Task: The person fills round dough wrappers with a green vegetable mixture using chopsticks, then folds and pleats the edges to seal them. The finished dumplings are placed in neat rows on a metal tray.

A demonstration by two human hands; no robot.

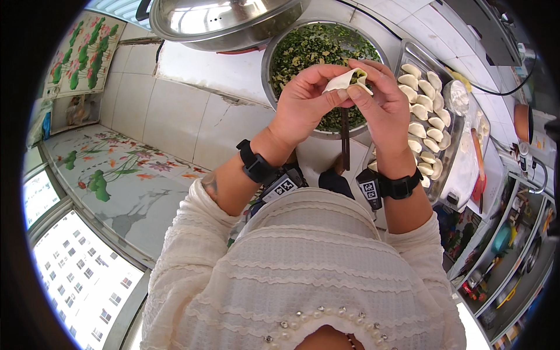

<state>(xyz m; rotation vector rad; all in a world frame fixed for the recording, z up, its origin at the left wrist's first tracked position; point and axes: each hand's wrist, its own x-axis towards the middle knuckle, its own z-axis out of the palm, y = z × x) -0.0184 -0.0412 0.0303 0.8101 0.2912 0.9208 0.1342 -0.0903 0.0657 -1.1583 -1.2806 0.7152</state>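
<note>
Between my left hand (302,98) and my right hand (380,103) is a dumpling (343,83), its dough wrapper folded over green filling. The fingers of both hands pinch it, and its right end gapes so the filling shows. Beneath them sits a metal bowl (267,65) of chopped green and yellowish filling (306,48). Dark chopsticks (345,144) stick out over the bowl's near rim, their upper part hidden under my hands. Right of my right hand, a metal tray (400,52) carries several folded dumplings (420,111).
A large lidded metal pan (227,22) stands at the upper left. Beyond the tray lie a small bowl of white flour (458,97) and a wooden rolling pin (477,151). A black cable (494,92) runs along the tiled wall. Shelves with kitchenware (503,258) stand at the right.
</note>
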